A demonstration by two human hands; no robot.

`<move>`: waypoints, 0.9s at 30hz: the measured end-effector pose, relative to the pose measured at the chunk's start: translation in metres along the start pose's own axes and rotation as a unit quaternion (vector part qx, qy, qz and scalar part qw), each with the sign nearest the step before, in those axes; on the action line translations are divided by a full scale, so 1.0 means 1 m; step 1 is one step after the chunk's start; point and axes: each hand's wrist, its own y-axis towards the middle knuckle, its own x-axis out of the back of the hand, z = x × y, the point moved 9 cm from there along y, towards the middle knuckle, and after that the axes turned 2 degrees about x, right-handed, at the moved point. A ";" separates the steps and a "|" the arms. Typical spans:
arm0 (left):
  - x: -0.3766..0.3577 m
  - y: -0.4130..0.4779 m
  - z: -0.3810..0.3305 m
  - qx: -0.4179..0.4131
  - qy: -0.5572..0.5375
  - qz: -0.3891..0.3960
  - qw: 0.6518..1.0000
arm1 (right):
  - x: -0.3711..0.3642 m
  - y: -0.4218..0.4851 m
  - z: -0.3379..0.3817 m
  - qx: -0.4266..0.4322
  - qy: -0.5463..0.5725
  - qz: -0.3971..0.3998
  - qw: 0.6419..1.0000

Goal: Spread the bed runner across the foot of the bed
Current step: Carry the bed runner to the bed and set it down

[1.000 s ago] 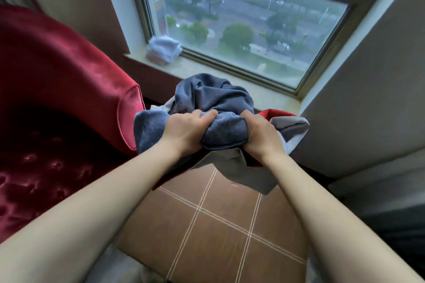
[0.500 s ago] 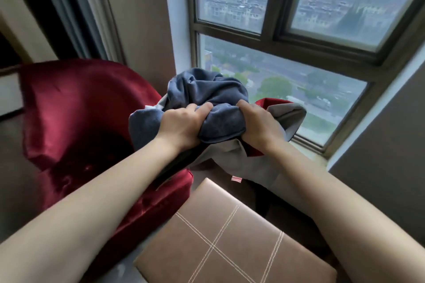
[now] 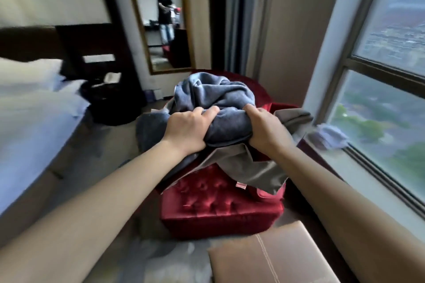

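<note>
We grip the bunched bed runner [image 3: 213, 96] at centre frame, left hand [image 3: 186, 130] and right hand [image 3: 266, 131] both clenched tight on it. The red armchair [image 3: 213, 200] is below it, the bed [image 3: 30, 117] far left, the window [image 3: 386, 103] right, and a brown box [image 3: 271, 259] lower right.

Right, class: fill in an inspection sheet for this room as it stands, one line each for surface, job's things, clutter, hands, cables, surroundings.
Surface: bed at left, only white linen on the visible part.
Job's things: bed runner, bunched blue-grey with grey lining, held above the red armchair.
Clutter: crumpled cloth on the windowsill; brown stitched box at bottom.
Hands: left hand and right hand both grip the bundle.
Cables: nothing seen.
Surroundings: window at right, wall mirror ahead.
</note>
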 end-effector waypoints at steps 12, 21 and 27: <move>0.047 -0.144 0.262 0.200 0.094 0.017 0.975 | -0.078 0.095 0.284 0.206 0.061 0.025 0.976; 0.073 -0.256 0.429 0.274 0.136 0.011 0.952 | -0.132 0.125 0.488 0.291 0.103 0.050 0.950; 0.084 -0.319 0.528 0.310 0.152 0.005 0.938 | -0.162 0.143 0.607 0.330 0.114 0.062 0.935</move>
